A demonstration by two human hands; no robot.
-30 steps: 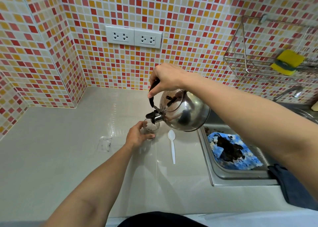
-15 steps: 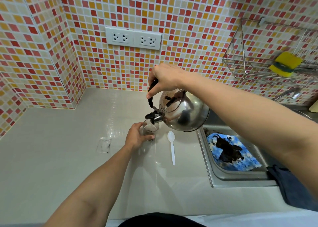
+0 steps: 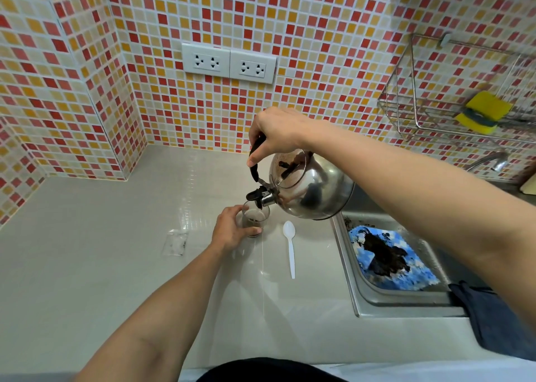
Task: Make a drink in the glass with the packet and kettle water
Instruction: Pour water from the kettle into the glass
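A small clear glass (image 3: pixel 256 218) stands on the grey counter with dark liquid in its lower part. My left hand (image 3: pixel 230 229) wraps around its left side. My right hand (image 3: pixel 275 133) grips the black handle of a steel kettle (image 3: pixel 311 191), which is tilted left with its spout right over the glass rim. A torn clear packet (image 3: pixel 175 242) lies flat on the counter to the left of my left hand. A white plastic spoon (image 3: pixel 290 247) lies to the right of the glass.
The steel sink (image 3: pixel 356 291) on the right holds a blue-and-white cloth (image 3: pixel 406 268) with dark grounds. A dark cloth (image 3: pixel 499 320) hangs over the sink's front corner. A wire rack (image 3: pixel 406 115) with a yellow sponge (image 3: pixel 483 112) hangs on the tiled wall above a tap (image 3: pixel 490 161).
The dark liquid in the glass has risen a little while the kettle stays tilted over it. Both hands hold their places.
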